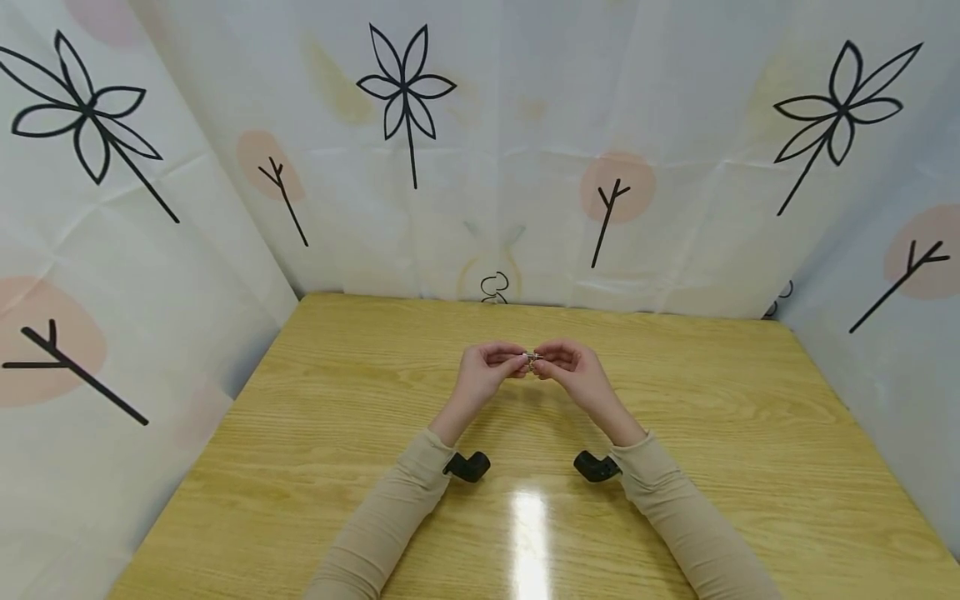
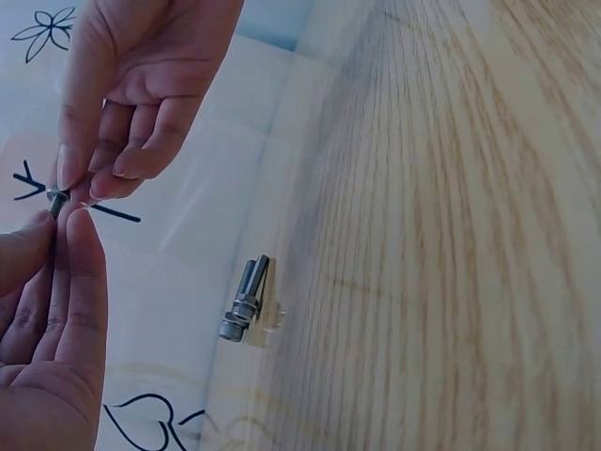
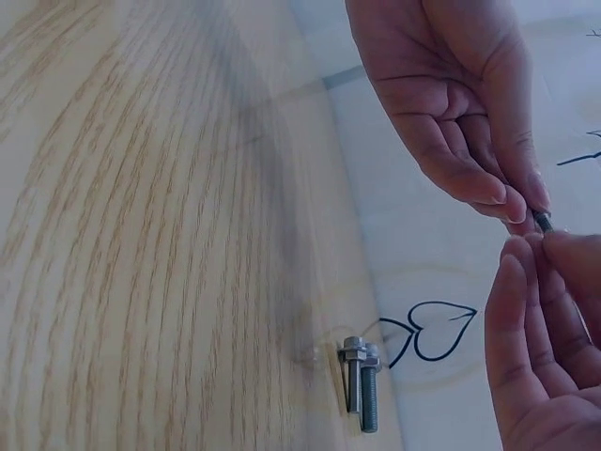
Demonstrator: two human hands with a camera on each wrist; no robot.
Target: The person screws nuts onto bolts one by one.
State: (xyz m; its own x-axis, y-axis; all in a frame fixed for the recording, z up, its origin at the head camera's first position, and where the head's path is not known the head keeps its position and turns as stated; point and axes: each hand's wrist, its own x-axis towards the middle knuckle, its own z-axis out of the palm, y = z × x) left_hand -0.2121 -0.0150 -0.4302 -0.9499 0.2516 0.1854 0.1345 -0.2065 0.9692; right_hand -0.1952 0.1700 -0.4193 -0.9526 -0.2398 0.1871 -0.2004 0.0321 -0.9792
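Note:
A small metal bolt (image 1: 532, 357) is held sideways in the air between both hands. My left hand (image 1: 483, 367) pinches one end between thumb and fingers. My right hand (image 1: 576, 367) pinches the other end. In the left wrist view, the bolt's threaded part (image 2: 57, 207) shows between the fingertips, with a wider collar beside the right thumb; whether that is a nut or the head, I cannot tell. The fingertips hide most of it. Beyond the hands, further bolts (image 2: 246, 299) lie side by side on the table, also seen as bolts (image 3: 368, 395) in the right wrist view.
The wooden table (image 1: 337, 400) runs back to a white patterned cloth (image 1: 495, 192) that hangs behind and on both sides. Black curved mounts (image 1: 468, 467) sit at the inner sides of both sleeves, low over the table.

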